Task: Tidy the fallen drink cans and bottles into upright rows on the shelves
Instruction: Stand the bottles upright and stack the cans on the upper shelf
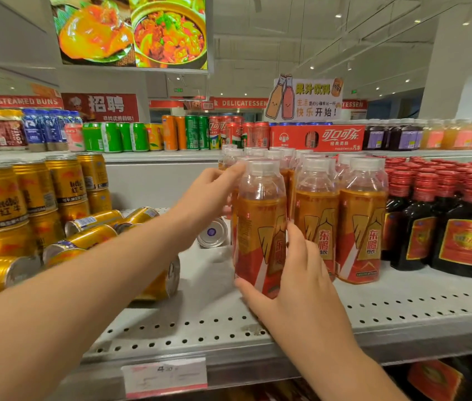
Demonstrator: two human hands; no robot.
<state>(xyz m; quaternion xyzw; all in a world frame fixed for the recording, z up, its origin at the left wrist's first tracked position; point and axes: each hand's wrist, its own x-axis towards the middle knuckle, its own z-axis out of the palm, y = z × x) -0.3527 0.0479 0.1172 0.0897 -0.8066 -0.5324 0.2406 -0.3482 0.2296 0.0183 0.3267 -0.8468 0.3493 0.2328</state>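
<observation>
An orange drink bottle (261, 227) with a white cap stands upright at the front left of a block of like bottles (359, 227) on the perforated shelf (402, 308). My right hand (295, 279) grips its lower part, thumb on the left side and fingers on the right. My left hand (208, 195) holds its upper left side, with the index finger lying along the shoulder below the cap. Several gold cans (93, 221) lie on their sides to the left. One silver-ended can (213, 233) lies just behind my left wrist.
Stacked upright gold cans (35, 186) fill the far left. Dark bottles with red caps (460, 227) stand close on the right. The top shelf carries green, orange and red cans (194, 134) and a red carton (318, 137). A price tag (165, 374) hangs on the shelf's front edge.
</observation>
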